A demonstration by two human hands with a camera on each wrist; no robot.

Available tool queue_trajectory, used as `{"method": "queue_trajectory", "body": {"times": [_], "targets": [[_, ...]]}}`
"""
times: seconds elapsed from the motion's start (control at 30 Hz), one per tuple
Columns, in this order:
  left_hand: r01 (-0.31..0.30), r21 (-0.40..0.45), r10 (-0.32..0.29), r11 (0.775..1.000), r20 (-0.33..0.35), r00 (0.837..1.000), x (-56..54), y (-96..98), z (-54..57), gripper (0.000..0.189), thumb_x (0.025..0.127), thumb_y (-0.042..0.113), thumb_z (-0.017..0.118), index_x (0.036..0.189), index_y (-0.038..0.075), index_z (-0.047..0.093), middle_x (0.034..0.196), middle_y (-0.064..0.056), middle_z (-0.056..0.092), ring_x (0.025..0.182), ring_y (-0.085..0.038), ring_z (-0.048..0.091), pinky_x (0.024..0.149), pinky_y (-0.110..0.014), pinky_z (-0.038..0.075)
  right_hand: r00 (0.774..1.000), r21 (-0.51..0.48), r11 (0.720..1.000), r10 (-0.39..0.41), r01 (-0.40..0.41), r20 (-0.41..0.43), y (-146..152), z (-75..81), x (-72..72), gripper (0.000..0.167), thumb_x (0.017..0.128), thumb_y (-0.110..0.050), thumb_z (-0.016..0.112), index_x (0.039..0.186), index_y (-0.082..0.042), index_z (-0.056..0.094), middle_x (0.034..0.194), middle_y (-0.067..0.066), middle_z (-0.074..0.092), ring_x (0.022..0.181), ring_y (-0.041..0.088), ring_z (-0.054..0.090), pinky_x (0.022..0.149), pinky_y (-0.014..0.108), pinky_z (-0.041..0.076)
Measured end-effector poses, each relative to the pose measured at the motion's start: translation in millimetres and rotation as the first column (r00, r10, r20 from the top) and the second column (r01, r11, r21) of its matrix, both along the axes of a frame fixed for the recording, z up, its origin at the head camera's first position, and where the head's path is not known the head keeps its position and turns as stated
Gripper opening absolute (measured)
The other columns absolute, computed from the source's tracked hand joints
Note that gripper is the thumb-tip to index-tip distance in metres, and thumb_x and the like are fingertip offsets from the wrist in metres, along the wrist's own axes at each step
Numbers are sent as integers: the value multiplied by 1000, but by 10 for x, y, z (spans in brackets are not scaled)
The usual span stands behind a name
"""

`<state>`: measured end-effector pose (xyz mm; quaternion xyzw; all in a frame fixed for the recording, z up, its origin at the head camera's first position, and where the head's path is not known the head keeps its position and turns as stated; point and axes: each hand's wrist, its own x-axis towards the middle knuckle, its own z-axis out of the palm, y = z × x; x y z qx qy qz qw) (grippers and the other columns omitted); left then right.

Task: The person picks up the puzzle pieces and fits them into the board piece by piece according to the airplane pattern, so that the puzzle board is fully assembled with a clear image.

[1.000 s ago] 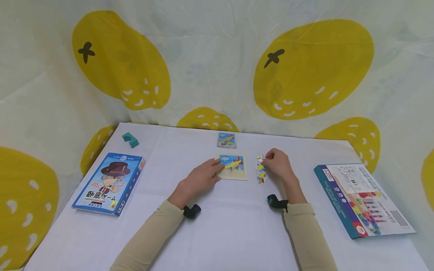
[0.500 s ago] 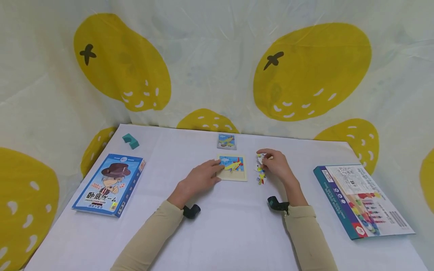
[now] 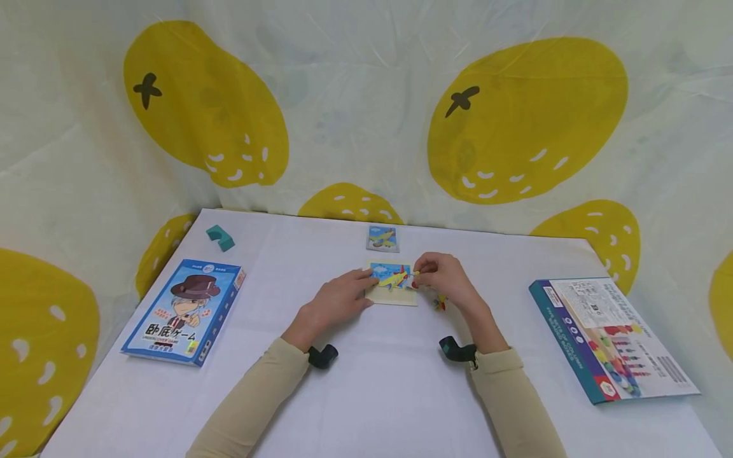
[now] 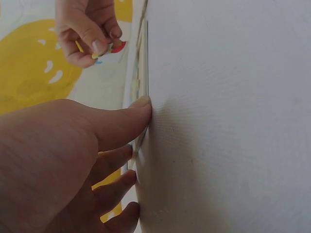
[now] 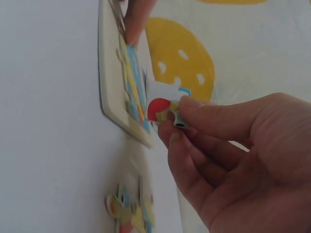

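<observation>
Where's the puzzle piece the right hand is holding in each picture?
Head: puzzle piece just right of and below centre, by the puzzle board's right edge.
Left wrist: puzzle piece at upper left, small.
Right wrist: puzzle piece near the middle, bigger.
Shared landmark: the right hand, pinching it in all three.

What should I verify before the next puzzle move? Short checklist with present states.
1. Right hand pinches a piece: ok.
2. Only one piece in those fingers: cannot tell; parts overlap in the wrist view.
3. Left hand on the board: ok, at its left side.
4. Room left in the board: ok, its near strip is bare.
5. Sample picture uncovered: ok, lying beyond the board.
6. All loose pieces plainly visible to the head camera: not ok; the right hand and wrist partly block that view.
</observation>
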<state>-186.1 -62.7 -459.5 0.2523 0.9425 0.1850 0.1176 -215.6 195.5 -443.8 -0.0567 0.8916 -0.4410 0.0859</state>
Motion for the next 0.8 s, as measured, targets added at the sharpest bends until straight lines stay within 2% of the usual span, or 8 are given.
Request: {"method": "queue_trajectory", "body": {"times": [0.2, 0.43, 0.8], "targets": [[-3, -3, 3, 1000, -11, 1000, -7, -6, -14, 54, 99, 33, 61, 150, 20, 47, 161, 0, 37, 151, -21, 32, 120, -43, 34, 998, 12, 999, 49, -49, -30, -136, -16, 37, 11, 86, -7, 74, 97, -6, 72, 88, 8, 65, 84, 23, 59, 69, 29, 50], [-19, -7, 19, 1000, -11, 1000, 0, -13, -13, 58, 98, 34, 62, 151, 19, 44, 160, 2, 37, 151, -20, 32, 120, -43, 35, 996, 25, 996, 86, -86, -29, -280, -58, 67, 13, 86, -5, 71, 98, -5, 71, 85, 8, 65, 81, 20, 58, 69, 27, 49], [-16, 8, 16, 1000, -25, 1000, -8, -23, -18, 60, 99, 35, 61, 152, 18, 42, 161, 2, 37, 150, -21, 33, 119, -43, 36, 995, 28, 997, 67, -65, -70, -495, -135, 107, 8, 85, -3, 72, 92, -3, 71, 80, 7, 70, 74, 15, 61, 69, 25, 51]]}}
